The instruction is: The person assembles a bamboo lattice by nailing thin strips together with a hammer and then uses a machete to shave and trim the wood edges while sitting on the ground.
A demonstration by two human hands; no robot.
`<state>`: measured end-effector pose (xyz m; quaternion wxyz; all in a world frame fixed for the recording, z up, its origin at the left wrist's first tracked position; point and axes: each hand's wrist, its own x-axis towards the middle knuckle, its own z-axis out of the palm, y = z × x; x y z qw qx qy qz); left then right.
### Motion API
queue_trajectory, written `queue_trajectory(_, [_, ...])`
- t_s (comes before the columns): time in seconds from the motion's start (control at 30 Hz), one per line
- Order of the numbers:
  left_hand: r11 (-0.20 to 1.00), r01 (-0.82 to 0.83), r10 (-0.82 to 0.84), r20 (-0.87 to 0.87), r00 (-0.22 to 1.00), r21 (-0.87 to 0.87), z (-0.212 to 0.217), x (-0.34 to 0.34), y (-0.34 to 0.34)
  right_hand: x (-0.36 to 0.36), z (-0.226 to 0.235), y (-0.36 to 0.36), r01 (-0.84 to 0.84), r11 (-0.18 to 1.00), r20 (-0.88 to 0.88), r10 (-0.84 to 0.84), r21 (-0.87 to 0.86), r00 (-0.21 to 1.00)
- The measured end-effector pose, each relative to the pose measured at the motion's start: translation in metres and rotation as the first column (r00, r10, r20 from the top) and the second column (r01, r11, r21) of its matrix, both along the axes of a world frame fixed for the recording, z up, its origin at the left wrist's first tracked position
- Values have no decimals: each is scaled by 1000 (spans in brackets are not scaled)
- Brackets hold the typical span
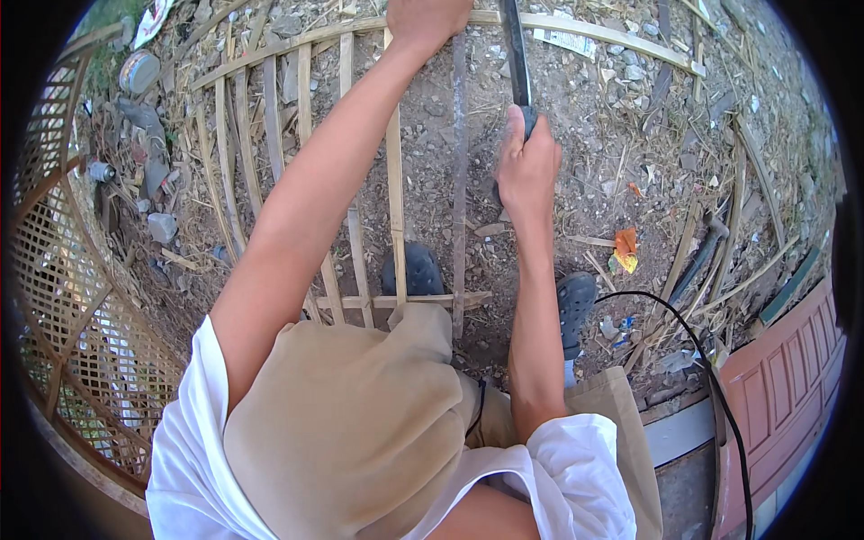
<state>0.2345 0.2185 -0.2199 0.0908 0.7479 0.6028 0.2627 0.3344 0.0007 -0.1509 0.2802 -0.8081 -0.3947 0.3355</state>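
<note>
A frame of thin wooden strips (394, 171) lies before me, with several upright slats between a long far crosspiece (612, 38) and a short near one (468, 300). My left hand (427, 22) is closed at the far crosspiece, where an upright slat meets it; its fingertips are partly cut off by the upper edge. In my right hand (528, 166) is the handle of a long knife (517, 54) with a dark, narrow blade. The blade points away from me and passes over the far crosspiece, just right of my left hand. Its tip is out of view.
Lattice panels (99, 351) stand at the left. A hammer-like tool (702, 256) lies among loose sticks at the right, near a black cable (711, 369) and a reddish panelled board (783, 387). My shoes (576, 310) rest on rubble-strewn soil beside an orange wrapper (625, 249).
</note>
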Motion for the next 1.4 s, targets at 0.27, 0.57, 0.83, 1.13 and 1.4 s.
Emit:
queue_trajectory(0.27, [999, 8, -9, -47, 999, -39, 3, 0, 1, 2, -5, -1, 65, 998, -119, -64, 12, 991])
queue_trajectory(0.57, [996, -20, 20, -7, 1000, -82, 9, 3, 0, 3, -7, -5, 83, 996, -118, -81, 16, 990])
queue_trajectory(0.83, [1000, -4, 4, -15, 1000, -9, 6, 2, 0, 5, -11, -14, 108, 994, -171, -101, 31, 980])
queue_trajectory(1.13, [994, -2, 2, 3, 1000, -105, 13, 2, 3, 17, -8, -6, 48, 999, -154, -46, 12, 987])
queue_trajectory(1.4, [998, -8, 8, -7, 1000, 63, -2, 0, 1, 11, 3, -6, 75, 997, -160, -74, -3, 984])
